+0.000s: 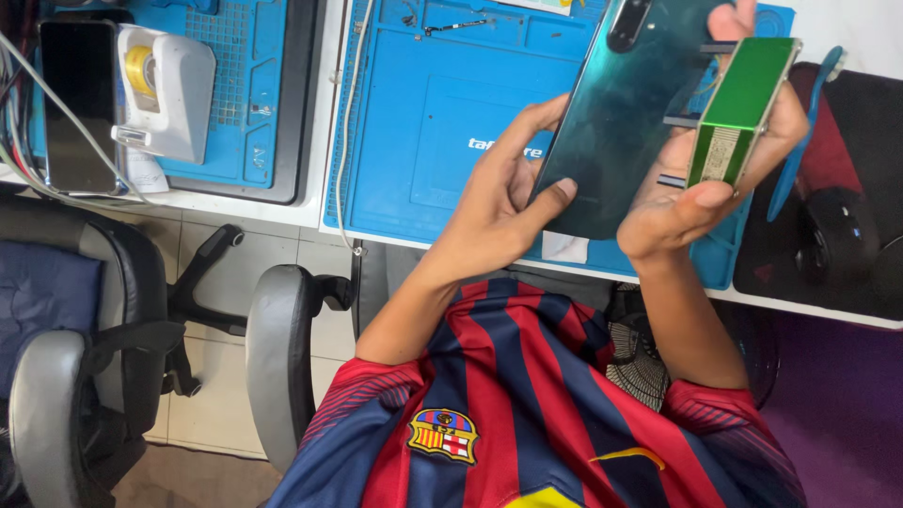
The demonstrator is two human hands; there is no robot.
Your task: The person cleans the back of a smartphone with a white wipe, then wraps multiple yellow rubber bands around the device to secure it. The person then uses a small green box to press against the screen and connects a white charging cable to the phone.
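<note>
My left hand grips the lower left edge of a teal-backed smartphone, held back side up over the blue work mat. My right hand supports the phone's right side and also clamps a green rectangular metal block between thumb and fingers. The phone's camera bump points away from me at the top.
A black phone and a white tape dispenser lie on a second blue mat at the left. A black mouse and a blue pry tool sit on the right. Grey office chairs stand below the desk edge.
</note>
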